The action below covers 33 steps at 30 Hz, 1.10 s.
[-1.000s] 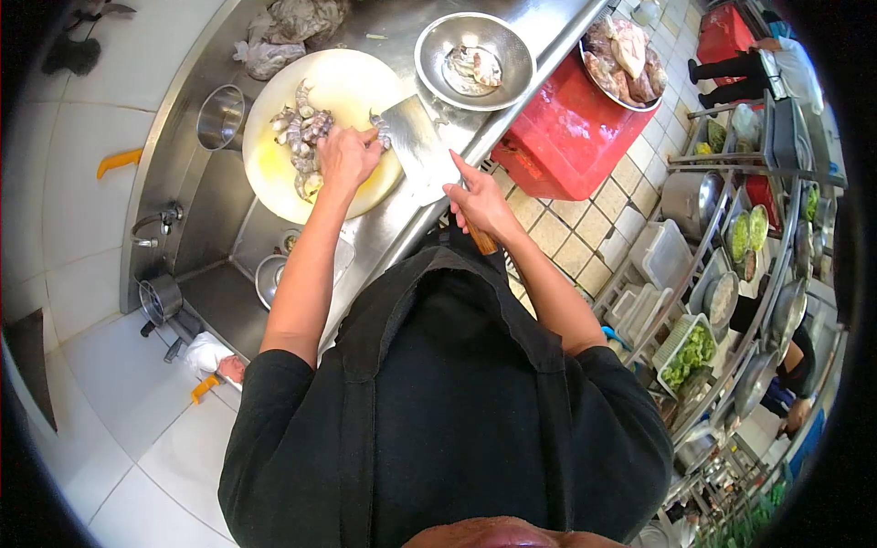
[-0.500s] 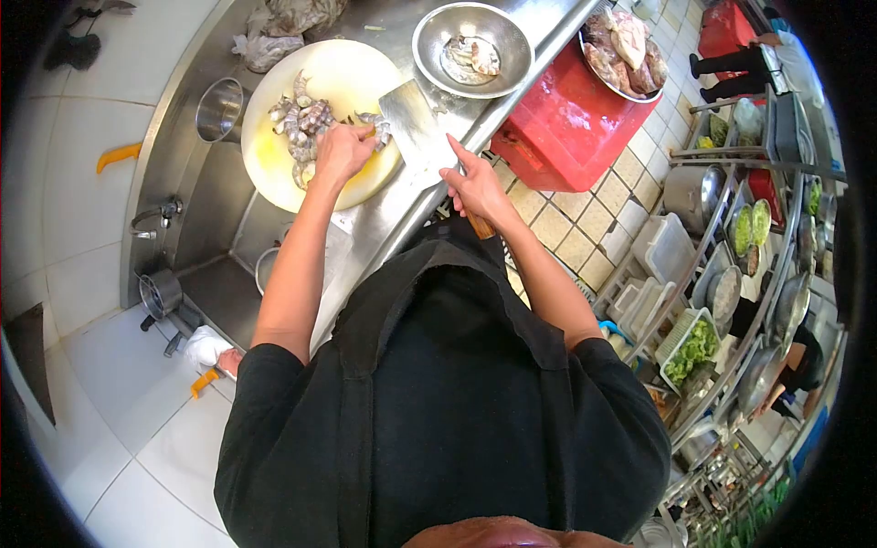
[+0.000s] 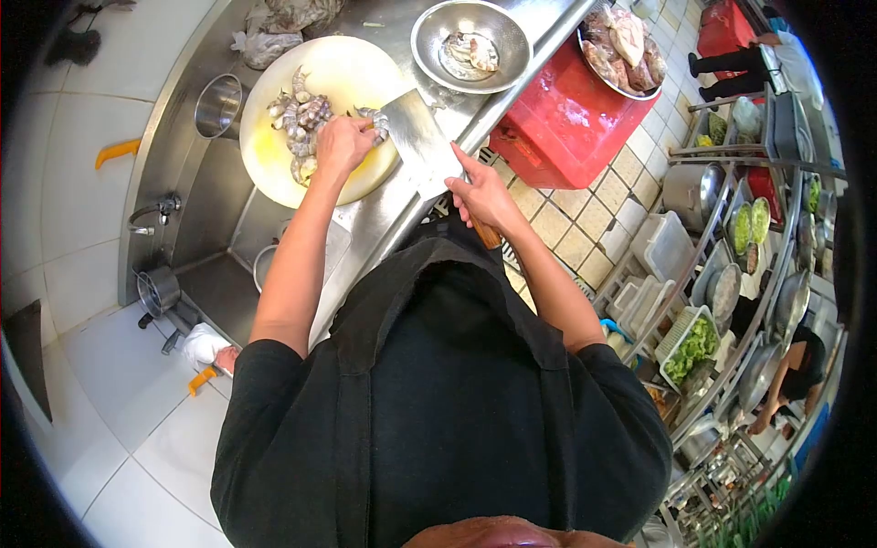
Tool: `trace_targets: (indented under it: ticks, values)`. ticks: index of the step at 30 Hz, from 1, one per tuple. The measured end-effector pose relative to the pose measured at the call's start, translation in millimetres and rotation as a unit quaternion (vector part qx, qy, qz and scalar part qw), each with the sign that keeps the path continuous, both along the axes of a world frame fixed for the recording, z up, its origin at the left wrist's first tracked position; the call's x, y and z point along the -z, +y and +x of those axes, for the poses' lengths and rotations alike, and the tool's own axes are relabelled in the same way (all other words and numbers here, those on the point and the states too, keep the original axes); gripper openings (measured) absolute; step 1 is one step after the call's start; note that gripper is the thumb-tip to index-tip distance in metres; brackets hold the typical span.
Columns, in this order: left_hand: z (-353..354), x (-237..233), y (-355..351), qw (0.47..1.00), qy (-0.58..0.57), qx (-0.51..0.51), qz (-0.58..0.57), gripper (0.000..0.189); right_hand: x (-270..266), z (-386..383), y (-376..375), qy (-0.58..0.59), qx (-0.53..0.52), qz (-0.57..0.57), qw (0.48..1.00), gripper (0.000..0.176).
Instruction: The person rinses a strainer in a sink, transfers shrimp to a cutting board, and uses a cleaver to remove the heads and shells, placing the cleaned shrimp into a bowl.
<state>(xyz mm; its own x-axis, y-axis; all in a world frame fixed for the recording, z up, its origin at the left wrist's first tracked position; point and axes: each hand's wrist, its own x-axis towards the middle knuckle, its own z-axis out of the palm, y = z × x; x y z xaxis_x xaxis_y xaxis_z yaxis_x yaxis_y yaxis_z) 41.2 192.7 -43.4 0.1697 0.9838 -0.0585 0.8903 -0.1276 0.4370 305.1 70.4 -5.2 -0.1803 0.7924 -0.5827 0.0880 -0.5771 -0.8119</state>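
Note:
On a round, pale chopping board (image 3: 274,178) lies a pile of raw grey shrimp (image 3: 301,119). My left hand (image 3: 343,144) rests at the board's right half, fingers closed on a single shrimp (image 3: 375,121) whose near part they hide. In my right hand (image 3: 481,192) is the wooden handle of a cleaver (image 3: 422,137), gripped with the thumb along the top. The wide blade slants over the board's right edge, its far end close beside that shrimp. Above the board, a perforated metal bowl (image 3: 472,46) holds a few shrimp pieces.
A metal cup (image 3: 219,107) stands left of the board, above a steel sink (image 3: 219,301). Plastic bags (image 3: 274,32) lie at the back. To the right are a red box (image 3: 571,128), a bowl of bagged meat (image 3: 630,55) and loaded shelves. Other people stand at far right.
The cleaver and my right hand have shifted slightly down and right, the blade turning a little. My left hand stays nearly in place at the shrimp.

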Motion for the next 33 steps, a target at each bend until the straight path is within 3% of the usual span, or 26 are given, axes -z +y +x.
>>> trace_targets:
  ticks: [7, 25, 33]
  values:
    - [3.1, -3.6, -3.8, 0.993, -0.043, -0.074, -0.087, 0.034, -0.5, -14.2, 1.2, -0.005, 0.011, 0.016, 1.000, 0.072]
    - [-2.4, 21.5, -8.8, 0.989, -0.092, -0.105, -0.039, 0.033, 21.6, -66.2, 17.1, -0.030, 0.058, 0.090, 0.994, 0.076]
    - [-6.0, 29.6, -12.1, 0.971, -0.190, -0.136, -0.056, 0.035, 14.4, -63.4, 24.1, -0.052, 0.038, 0.089, 0.994, 0.074]
